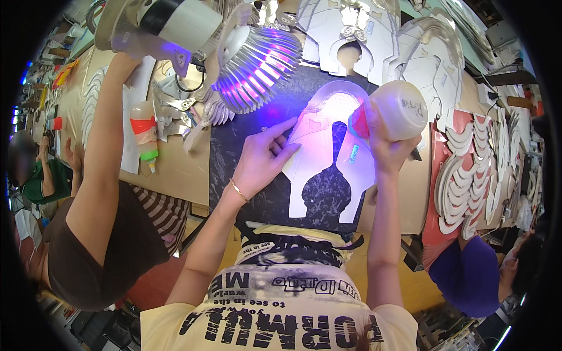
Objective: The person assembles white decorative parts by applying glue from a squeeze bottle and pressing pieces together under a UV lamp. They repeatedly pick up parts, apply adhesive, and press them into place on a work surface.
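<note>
A flat white shoe upper (331,131), with a horseshoe-shaped cut-out, lies on a dark speckled slab (240,181) in front of me. Purple light falls across its upper part. My left hand (266,159) rests at its left edge, fingers outstretched and fingertips touching the edge. In my right hand (386,146) is a translucent squeeze bottle (405,108) with a red band, its base turned up toward me. The bottle is tilted over the upper's right side; its tip is hidden. A finned metal lamp (257,67) hangs just above and left of the upper.
At left, a co-worker's arm (102,158) reaches forward beside another squeeze bottle (144,134), banded red and green. White upper pieces (345,35) are stacked at the back. Curved pale strips (462,175) lie on a red surface at right, near a person in purple (468,275).
</note>
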### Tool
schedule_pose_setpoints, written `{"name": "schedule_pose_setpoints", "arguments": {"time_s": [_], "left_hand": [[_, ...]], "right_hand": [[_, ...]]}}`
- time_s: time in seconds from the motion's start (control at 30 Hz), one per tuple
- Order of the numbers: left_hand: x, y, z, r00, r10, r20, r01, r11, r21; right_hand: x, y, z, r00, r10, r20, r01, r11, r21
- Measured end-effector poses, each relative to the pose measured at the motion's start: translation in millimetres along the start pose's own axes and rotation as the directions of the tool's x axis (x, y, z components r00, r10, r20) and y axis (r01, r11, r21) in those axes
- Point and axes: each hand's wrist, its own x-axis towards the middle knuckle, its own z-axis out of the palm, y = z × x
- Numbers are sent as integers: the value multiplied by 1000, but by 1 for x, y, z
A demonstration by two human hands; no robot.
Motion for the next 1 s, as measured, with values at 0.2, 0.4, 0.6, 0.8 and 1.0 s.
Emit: {"name": "schedule_pose_setpoints", "arguments": {"time_s": [0.2,0.4,0.6,0.8,1.0], "left_hand": [[0,-1,0,1000,7,-3,-7,1000,-3],[0,-3,1,1000,13,-4,-13,1000,-5],[0,-4,2,999,50,-18,-51,999,-16],[-1,-2,1,1000,27,-7,-27,1000,-1],[0,-3,1,1000,24,-5,-24,1000,-1]], "right_hand": [[-13,-9,-8,999,12,53,-13,999,32],[-33,-9,-10,999,-1,34,-2,997,72],[-45,-17,-18,992,113,62,-118,989,84],[-47,-20,-21,990,95,103,-106,989,106],[-52,-20,-22,981,107,161,-107,994,-5]]}}
